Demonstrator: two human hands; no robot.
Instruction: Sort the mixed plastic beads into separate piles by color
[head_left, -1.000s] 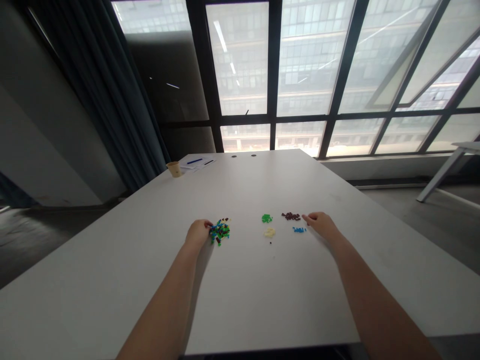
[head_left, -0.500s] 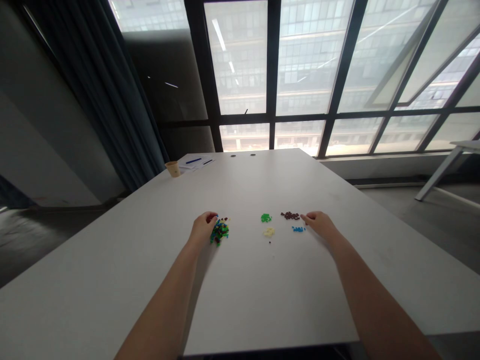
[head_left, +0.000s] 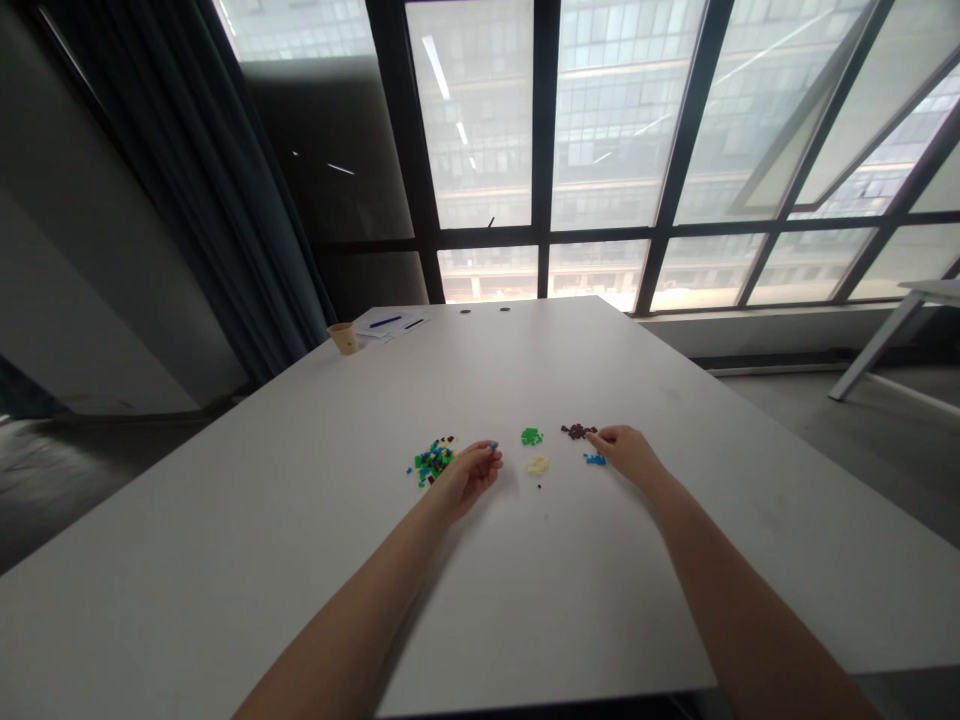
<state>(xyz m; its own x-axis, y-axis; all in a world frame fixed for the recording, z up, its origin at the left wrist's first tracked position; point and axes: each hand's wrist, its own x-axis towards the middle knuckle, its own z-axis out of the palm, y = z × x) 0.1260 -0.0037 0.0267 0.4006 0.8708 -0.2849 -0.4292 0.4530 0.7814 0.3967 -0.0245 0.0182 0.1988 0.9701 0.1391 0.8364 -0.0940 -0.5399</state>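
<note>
Small coloured pieces lie in separate groups on a white, smooth-topped surface (head_left: 600, 580). At the person's left is a mixed pile of green, blue, brown and pale-yellow pieces (head_left: 435, 461). Nearer the middle are a bright green cluster (head_left: 532, 437) and, just on the near side of it, a pale-yellow cluster (head_left: 538, 465), with a single tiny dark piece (head_left: 539, 487) apart on its near side. Further right are a dark brown cluster (head_left: 577, 431) and a small blue cluster (head_left: 595, 459). The left hand (head_left: 471, 475) is between the mixed pile and the pale-yellow cluster, its thumb and fingertips in a narrow pinch on a small blue piece (head_left: 493, 446), the other fingers loosely curled. The right hand (head_left: 626, 452) has its fingertips drawn close together at the right end of the brown cluster, just beside the blue one; whether they hold anything cannot be told. Step in hand, as judged: carrying one piece clear of the mixed pile. Pieces this small call for a light, steady pinch and fingertips kept off the neighbouring clusters.
</note>
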